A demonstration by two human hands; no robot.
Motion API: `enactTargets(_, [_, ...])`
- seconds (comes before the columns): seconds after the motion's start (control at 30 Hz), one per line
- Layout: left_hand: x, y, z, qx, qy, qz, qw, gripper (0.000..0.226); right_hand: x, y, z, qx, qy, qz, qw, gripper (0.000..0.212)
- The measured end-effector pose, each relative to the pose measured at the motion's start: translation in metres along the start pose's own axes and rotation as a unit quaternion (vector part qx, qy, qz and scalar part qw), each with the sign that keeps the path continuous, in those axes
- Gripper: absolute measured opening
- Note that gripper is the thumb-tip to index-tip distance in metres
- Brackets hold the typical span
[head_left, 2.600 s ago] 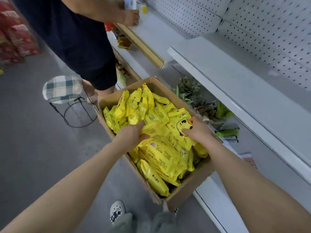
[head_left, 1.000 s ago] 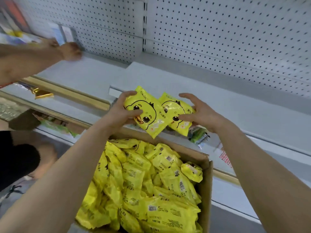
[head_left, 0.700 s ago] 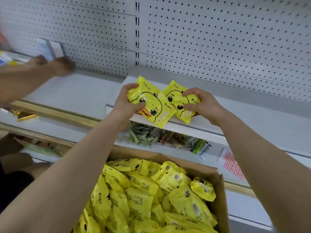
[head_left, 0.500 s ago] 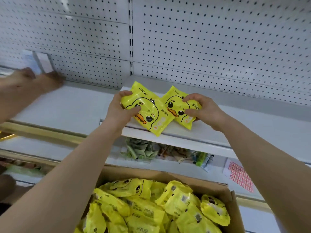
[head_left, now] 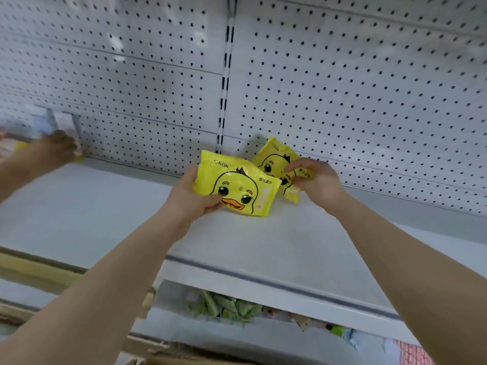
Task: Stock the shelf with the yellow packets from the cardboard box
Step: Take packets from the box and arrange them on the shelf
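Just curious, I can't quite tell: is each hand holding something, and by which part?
Yes. The left hand grips the front duck packet by its left edge; the right hand pinches the rear packet at its right side.

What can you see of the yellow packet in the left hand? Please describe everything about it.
The yellow packet is a soft, glossy plastic pouch, roughly rectangular, printed with a cartoon duck face with an orange beak, the letters "skak" and some Chinese characters. It looks sealed and slightly puffy. It is tilted, face toward the camera, its lower edge at or just above the white shelf. The left hand grips its left side, thumb on the front. It overlaps a second packet behind it.
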State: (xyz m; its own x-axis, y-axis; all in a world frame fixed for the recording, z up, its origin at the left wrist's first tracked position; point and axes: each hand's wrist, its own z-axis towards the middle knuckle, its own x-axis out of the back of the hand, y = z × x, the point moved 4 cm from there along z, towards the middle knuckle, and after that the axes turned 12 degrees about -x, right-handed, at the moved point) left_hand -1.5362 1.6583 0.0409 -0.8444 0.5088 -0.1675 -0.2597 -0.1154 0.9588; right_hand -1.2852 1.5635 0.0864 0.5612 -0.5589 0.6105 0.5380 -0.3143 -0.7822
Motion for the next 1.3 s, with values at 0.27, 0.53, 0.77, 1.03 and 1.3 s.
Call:
enactTargets(0.27, [0.023, -0.016, 0.036, -0.039, 0.007, 0.174, 0.984, 0.030, -0.044, -0.046, 0.070, 0.055, -0.029, -0.092, 0.994, 0.041])
enactTargets(0.53, [0.020, -0.022, 0.073, -0.057, -0.023, 0.299, 0.952, 0.034, -0.068, -0.037, 0.107, 0.073, 0.009, -0.180, 0.981, 0.051])
enactTargets(0.77, [0.011, -0.026, 0.099, -0.059, -0.013, 0.347, 0.936, 0.035, -0.059, -0.027, 0.122, 0.054, -0.045, -0.096, 0.993, 0.056])
enactTargets(1.03, [-0.017, -0.026, 0.123, -0.041, -0.010, 0.427, 0.903, 0.037, -0.039, -0.008, 0.115, 0.026, -0.058, 0.026, 0.998, 0.040])
enactTargets(1.3, [-0.028, -0.034, 0.138, -0.026, 0.027, 0.466, 0.884, 0.044, -0.034, 0.002, 0.120, -0.060, -0.061, 0.164, 0.983, 0.056])
